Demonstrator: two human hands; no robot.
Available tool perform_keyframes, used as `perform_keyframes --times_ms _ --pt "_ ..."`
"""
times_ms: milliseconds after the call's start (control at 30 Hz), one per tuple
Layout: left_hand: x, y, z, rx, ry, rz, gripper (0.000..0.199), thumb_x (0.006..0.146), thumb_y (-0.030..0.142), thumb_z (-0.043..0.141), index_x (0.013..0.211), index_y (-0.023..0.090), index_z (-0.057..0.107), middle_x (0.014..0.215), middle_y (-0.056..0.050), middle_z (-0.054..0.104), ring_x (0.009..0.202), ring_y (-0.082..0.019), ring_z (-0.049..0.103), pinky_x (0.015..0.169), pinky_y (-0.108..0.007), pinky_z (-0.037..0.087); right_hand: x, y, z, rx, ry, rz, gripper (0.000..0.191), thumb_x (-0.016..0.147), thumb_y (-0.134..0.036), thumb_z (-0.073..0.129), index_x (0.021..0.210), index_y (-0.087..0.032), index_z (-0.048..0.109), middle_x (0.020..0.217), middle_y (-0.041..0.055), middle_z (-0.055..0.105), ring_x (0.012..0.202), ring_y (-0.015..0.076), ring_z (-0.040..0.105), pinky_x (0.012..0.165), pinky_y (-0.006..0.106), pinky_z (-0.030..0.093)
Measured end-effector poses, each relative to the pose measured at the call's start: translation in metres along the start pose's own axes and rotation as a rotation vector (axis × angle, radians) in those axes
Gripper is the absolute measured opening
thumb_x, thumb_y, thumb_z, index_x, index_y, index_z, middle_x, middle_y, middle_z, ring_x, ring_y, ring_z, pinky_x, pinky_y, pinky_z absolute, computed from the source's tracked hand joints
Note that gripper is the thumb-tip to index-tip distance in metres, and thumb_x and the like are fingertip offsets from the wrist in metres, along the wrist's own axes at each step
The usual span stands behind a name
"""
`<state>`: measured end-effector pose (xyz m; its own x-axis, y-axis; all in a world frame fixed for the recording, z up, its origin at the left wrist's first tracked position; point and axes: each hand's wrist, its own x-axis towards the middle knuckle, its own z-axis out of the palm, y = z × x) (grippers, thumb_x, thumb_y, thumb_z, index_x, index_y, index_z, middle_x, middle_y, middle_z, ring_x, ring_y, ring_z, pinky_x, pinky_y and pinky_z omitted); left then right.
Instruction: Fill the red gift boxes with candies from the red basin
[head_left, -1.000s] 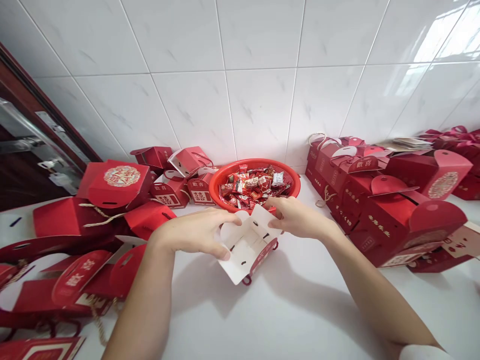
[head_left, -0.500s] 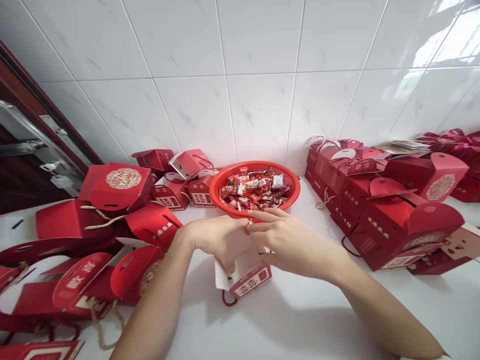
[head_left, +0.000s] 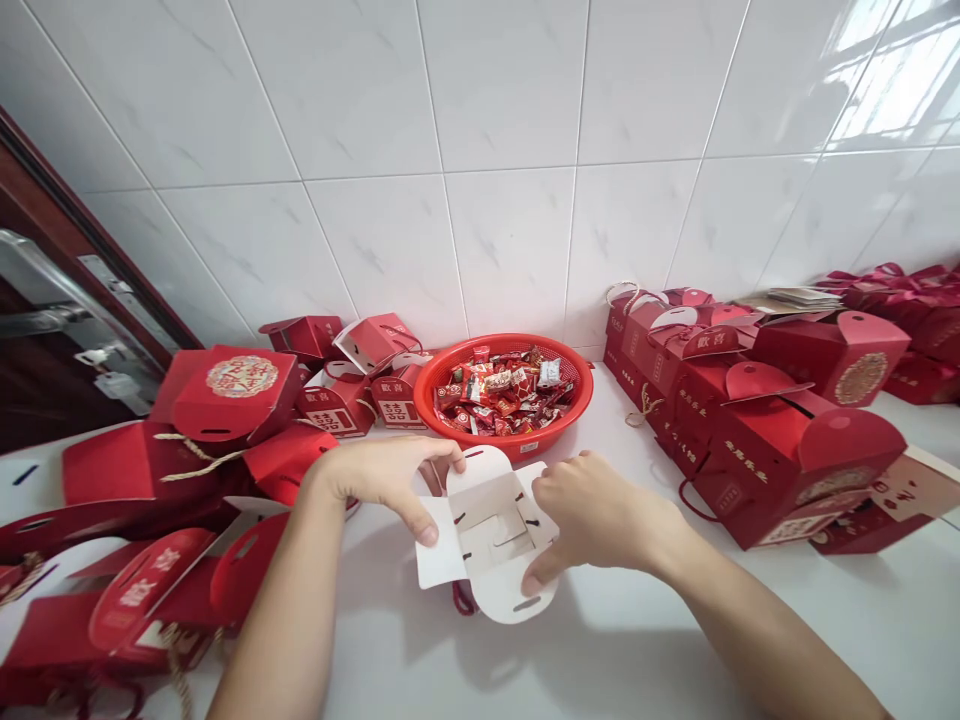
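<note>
An unfolded-top gift box point(head_left: 495, 530) stands on the white table in front of me, its white inside bare and its flaps spread outward. Dark cord ends poke through its inner walls, and a red cord handle point(head_left: 464, 598) hangs at its lower left. My left hand point(head_left: 390, 485) grips the left flap, thumb on the white side and fingers behind. On the other side, my right hand point(head_left: 592, 515) holds the right and front flaps, with its thumb pressed on the front one and its fingers curled.
Behind the box sits a red plastic basket point(head_left: 525, 447) of wrapped candies point(head_left: 502, 385). Red gift boxes point(head_left: 236, 385) crowd the left side, and more red boxes point(head_left: 772, 460) are stacked on the right. A tiled wall point(head_left: 502, 230) rises at the back; a door handle point(head_left: 45, 320) is at far left.
The box top has come open: its flaps now spread outward and the inside shows. My hands have parted to its two sides. The camera view has shifted slightly.
</note>
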<state>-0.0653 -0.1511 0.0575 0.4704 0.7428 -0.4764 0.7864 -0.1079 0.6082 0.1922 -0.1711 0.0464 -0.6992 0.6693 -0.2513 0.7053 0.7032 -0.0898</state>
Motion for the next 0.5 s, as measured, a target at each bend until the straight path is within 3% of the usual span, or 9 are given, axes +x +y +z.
perform_keyframes --times_ms 233,367,500 --pt "0.021 -0.008 0.003 -0.039 -0.099 -0.076 0.071 0.043 0.039 0.089 0.102 0.022 0.054 0.093 -0.002 0.068 0.091 -0.025 0.067 0.078 -0.033 0.055 0.012 0.011 0.002 0.017 -0.059 0.016 0.059 0.065 -0.075 0.075 0.076 -0.017 0.068 0.073 0.0086 0.070 0.065 0.0243 0.066 0.058 0.030 0.038" --pt "0.020 -0.009 0.004 -0.047 -0.044 -0.085 0.070 0.043 0.040 0.089 0.100 0.022 0.052 0.092 -0.002 0.069 0.089 -0.026 0.068 0.074 -0.033 0.056 0.015 0.014 0.005 0.011 0.034 0.074 0.059 0.064 -0.070 0.078 0.084 -0.016 0.068 0.083 0.0104 0.071 0.074 0.0266 0.068 0.061 0.031 0.042" --pt "0.004 -0.004 0.001 -0.026 0.082 -0.022 0.058 0.060 0.049 0.083 0.102 0.022 0.055 0.093 -0.003 0.071 0.091 -0.025 0.070 0.082 -0.035 0.056 0.005 0.027 -0.006 0.063 0.134 0.039 0.053 0.071 -0.065 0.076 0.091 -0.017 0.068 0.094 0.0113 0.072 0.083 0.0270 0.068 0.063 0.030 0.043"
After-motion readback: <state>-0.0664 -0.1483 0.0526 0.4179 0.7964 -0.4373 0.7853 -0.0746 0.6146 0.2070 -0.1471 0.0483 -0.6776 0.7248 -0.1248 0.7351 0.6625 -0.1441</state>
